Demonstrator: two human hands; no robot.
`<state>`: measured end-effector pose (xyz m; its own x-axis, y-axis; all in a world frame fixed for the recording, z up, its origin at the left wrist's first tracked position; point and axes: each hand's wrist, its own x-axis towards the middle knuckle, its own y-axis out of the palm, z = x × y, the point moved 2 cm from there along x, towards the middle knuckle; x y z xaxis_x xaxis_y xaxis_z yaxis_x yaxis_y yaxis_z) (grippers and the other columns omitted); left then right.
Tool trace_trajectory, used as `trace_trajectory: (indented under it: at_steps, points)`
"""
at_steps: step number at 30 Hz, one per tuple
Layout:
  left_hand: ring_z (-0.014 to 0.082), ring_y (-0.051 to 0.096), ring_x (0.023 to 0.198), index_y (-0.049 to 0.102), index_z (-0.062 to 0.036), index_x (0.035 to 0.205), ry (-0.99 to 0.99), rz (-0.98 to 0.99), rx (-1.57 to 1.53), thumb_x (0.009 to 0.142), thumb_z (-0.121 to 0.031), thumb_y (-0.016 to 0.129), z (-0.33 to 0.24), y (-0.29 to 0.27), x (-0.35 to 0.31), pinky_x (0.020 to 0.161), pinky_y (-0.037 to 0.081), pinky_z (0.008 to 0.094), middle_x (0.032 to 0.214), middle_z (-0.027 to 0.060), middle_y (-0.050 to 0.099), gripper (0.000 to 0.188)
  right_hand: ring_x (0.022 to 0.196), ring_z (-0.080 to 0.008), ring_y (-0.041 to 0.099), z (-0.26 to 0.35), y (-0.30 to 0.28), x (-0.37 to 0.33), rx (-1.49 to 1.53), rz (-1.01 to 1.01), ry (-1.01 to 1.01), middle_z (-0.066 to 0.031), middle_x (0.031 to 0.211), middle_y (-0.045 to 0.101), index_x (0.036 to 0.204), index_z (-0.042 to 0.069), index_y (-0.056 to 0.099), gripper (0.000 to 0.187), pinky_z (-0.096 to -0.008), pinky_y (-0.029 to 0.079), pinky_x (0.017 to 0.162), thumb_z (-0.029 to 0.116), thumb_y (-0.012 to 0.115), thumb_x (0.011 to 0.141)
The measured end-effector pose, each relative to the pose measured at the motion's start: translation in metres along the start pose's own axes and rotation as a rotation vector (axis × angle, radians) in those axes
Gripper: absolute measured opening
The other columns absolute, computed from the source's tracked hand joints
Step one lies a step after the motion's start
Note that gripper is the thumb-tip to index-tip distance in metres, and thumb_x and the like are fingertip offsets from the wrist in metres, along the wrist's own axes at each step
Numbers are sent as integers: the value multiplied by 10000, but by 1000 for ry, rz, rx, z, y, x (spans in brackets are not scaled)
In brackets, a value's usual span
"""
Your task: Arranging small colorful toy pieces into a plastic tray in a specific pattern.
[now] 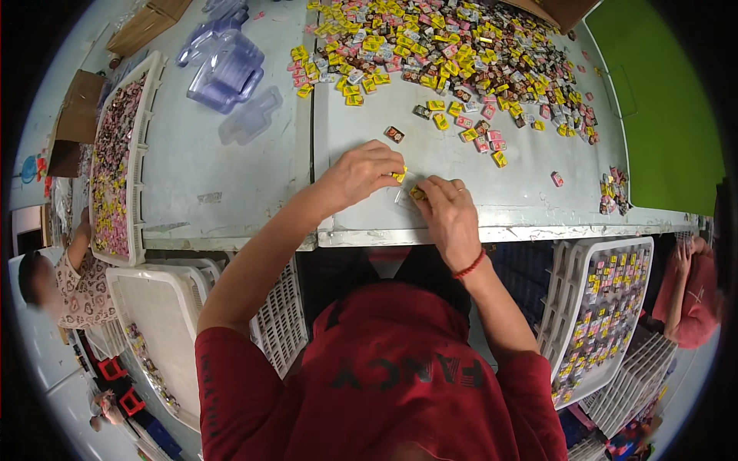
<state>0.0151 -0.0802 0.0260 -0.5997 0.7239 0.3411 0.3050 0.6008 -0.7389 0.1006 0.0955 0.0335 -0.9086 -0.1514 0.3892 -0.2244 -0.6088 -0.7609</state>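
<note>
Yellow wrapped block (399, 175): on my remote feed the left hand (367, 170) pinches it, and the right hand (452, 209) grips a second one beside a clear plastic tray (403, 198), near the front edge of the pale worktable (530, 201). Beyond lies a mixed block pile (461, 61). A green panel (669, 100) borders the right. I see dark lettering on the red shirt (400, 323); the block labels are too small to read.
</note>
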Motion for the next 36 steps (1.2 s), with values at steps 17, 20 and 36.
trace_trajectory:
  at_steps: [17, 20, 36]
  points:
    - [276, 612, 1082, 672, 9, 993, -81, -288, 133, 775, -65, 708, -17, 43, -23, 907, 516, 362, 1093, 99, 663, 232, 888, -308, 592, -15, 12, 1, -8, 15, -49, -142, 1061, 634, 1048, -3, 658, 275, -374, 493, 799, 25, 663, 775]
    - [289, 574, 1133, 651, 9, 1057, -37, -236, 209, 797, -69, 686, -21, 44, -23, 944, 486, 383, 1157, 111, 634, 273, 898, -292, 565, -18, 10, 1, -53, 50, -133, -133, 1101, 612, 1069, -6, 653, 314, -358, 470, 788, 36, 579, 766]
    - [320, 366, 1312, 479, 62, 1279, -63, 32, 334, 759, -312, 726, -29, 37, -30, 1084, 318, 414, 1425, 153, 403, 687, 990, -305, 584, -20, 16, 2, 83, -9, -48, -139, 1098, 599, 1081, 3, 648, 284, -384, 483, 867, 25, 626, 798]
